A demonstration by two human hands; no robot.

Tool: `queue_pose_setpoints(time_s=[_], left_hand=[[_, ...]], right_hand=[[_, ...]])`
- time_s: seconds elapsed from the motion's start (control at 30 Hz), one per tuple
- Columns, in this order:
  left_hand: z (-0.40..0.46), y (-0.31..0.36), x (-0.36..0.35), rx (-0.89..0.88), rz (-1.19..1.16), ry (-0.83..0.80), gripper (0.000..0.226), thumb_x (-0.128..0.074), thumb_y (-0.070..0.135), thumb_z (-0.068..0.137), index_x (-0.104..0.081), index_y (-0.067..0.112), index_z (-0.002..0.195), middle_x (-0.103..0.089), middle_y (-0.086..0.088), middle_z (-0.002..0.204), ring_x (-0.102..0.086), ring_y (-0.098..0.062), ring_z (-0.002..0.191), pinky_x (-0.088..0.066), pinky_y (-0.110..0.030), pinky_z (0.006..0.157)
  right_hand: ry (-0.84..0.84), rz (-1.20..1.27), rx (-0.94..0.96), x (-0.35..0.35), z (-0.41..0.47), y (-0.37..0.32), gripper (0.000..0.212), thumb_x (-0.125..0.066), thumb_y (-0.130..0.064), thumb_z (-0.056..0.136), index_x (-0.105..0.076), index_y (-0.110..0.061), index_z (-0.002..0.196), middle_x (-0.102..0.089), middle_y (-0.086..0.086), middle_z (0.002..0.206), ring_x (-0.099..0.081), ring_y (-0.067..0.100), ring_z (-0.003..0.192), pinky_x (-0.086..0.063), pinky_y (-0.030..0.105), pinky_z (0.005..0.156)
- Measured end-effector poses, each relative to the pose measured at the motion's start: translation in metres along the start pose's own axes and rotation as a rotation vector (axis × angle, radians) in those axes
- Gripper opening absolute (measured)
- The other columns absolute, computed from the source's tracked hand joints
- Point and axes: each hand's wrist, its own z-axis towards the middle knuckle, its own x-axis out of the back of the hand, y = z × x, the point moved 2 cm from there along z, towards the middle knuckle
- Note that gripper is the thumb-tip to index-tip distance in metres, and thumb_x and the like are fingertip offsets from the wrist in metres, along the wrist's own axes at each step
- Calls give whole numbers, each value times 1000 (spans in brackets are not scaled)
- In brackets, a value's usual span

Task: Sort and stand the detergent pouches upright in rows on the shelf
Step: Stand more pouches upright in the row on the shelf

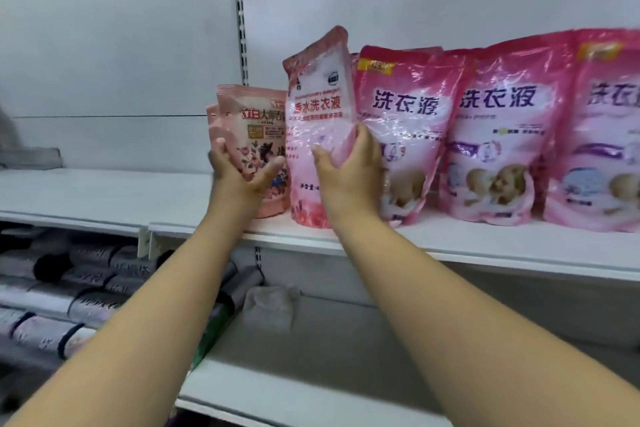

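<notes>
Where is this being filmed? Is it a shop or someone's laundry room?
Most likely a shop aisle. White metal shelf boards hang on a slotted upright, many identical pink detergent pouches stand side by side facing out, and packaged goods fill the lower shelf at left.

pink pouches [403, 121] read 洗衣液; tall pouch [320, 121] reads 香水洗衣液.

Reaching forward and up with both bare forearms, roughly parallel. Left hand [239, 173] gripping a pouch [258, 135], fingers wrapping its left edge, thumb spreading across the front. Right hand [349, 166] gripping a taller pouch [320, 114], thumb pressing its front, fingers curling round the right edge. Wrists angling slightly inward.
</notes>
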Motion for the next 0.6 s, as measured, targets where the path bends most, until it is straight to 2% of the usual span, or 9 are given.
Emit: queue_pose_setpoints(time_s=[0.07,0.13,0.2,0.27,0.3,0.37,0.47,0.53,0.6], left_hand=[[-8,4,6,-104,209,162,92,-68,52,72,-22,9,139,-32,-16,139,-31,-31,131,-26,-41,106],[-28,16,7,-245,310,241,96,-58,65,69,-26,8,139,-27,-18,142,-22,-30,134,-17,-41,108],[-50,34,-4,-361,287,174,86,-46,65,72,-33,11,137,-30,-16,141,-22,-28,133,-14,-37,108],[-69,53,-26,-486,288,54,72,-41,59,78,-44,10,131,-42,-15,132,-32,-25,125,-15,-26,101],[-79,65,-40,-567,304,6,67,-39,56,80,-50,9,126,-51,-15,123,-40,-25,117,-18,-24,95],[-99,85,-71,-717,328,-92,56,-41,50,82,-63,7,110,-63,-13,99,-55,-29,97,-30,-29,84],[-132,112,-123,-894,301,-189,44,-47,44,81,-70,7,90,-68,-8,78,-64,-27,76,-42,-32,74],[-152,124,-155,-930,324,-249,43,-47,44,81,-71,9,85,-69,-5,76,-65,-24,71,-43,-28,70],[-172,140,-187,-941,353,-304,45,-44,48,82,-72,13,84,-70,-2,77,-66,-22,71,-41,-24,68]], right_hand=[[23,74,75,15,-9,-6,58,-59,-24,88,-31,-19,139,-31,3,138,-35,13,123,-32,11,93],[79,159,118,39,-13,-8,46,-61,-22,87,-41,-23,129,-38,0,129,-41,11,117,-37,11,93],[90,208,91,68,-11,-2,30,-60,-20,87,-47,-27,113,-46,-4,115,-47,10,107,-41,17,91],[93,188,78,105,-7,9,19,-60,-19,88,-50,-27,103,-54,-6,99,-52,7,91,-44,15,80],[101,154,82,127,-4,16,14,-60,-20,88,-53,-25,99,-56,-8,91,-53,5,83,-45,14,75],[110,79,72,171,2,28,7,-59,-21,89,-57,-21,95,-57,-12,82,-52,2,75,-44,12,67],[147,-66,23,248,13,47,4,-57,-23,90,-60,-20,91,-59,-10,79,-55,9,77,-44,19,71],[178,-122,-34,292,18,61,7,-57,-26,90,-61,-20,91,-61,-6,82,-57,15,83,-45,28,76],[233,-193,-71,337,25,75,14,-59,-27,88,-62,-17,97,-63,1,91,-57,19,89,-45,31,79]])
